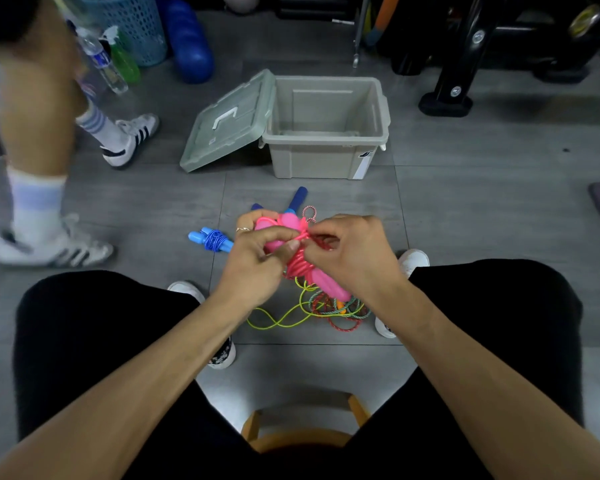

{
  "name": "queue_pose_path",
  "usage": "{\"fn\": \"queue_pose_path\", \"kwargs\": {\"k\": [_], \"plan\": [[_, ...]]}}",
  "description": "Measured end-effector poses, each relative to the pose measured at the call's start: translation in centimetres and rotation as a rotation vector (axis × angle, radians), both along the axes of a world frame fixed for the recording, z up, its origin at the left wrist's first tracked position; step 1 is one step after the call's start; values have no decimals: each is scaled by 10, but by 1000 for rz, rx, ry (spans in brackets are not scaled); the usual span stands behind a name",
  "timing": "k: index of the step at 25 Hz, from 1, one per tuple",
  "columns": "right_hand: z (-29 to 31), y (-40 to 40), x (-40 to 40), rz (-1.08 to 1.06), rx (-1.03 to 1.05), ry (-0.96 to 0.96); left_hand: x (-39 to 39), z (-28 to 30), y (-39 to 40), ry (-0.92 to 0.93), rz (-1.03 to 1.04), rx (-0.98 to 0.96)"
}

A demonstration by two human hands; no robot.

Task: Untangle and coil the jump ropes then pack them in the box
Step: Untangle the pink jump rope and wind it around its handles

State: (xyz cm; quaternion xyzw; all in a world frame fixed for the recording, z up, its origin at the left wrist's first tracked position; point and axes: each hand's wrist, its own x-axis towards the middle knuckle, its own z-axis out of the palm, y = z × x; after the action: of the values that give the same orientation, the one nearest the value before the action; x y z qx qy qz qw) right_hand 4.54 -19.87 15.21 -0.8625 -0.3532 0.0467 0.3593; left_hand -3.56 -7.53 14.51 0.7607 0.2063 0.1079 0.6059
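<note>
Grey floor tiles run under a seated person whose left hand (pixel 257 252) grips the pink jump rope (pixel 303 263) by its handles while the right hand (pixel 349 249) pinches the cord being wound round them. That bundle's long axis slants from upper left down toward the right knee. Straight ahead, just beyond both hands, the box (pixel 326 157) sits open and empty, its lid (pixel 227 121) leaning at the left. A coiled blue rope (pixel 212 239) lies left; a yellow, red and teal tangle (pixel 326 311) lies below. Nothing blocks the box.
</note>
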Motion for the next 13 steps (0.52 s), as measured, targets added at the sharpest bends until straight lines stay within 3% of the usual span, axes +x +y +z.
{"fn": "queue_pose_path", "kwargs": {"k": [3,6,10,13], "plan": [[-4,4,0,4,-21,-149,1,0,-1,-67,11,38],[-4,1,3,-13,-13,-146,-2,0,3,-140,104,67],[0,-5,3,-14,75,0,6,-5,24,-7,177,-427],[0,-6,4,29,110,84,7,-5,23,117,140,-466]]}}
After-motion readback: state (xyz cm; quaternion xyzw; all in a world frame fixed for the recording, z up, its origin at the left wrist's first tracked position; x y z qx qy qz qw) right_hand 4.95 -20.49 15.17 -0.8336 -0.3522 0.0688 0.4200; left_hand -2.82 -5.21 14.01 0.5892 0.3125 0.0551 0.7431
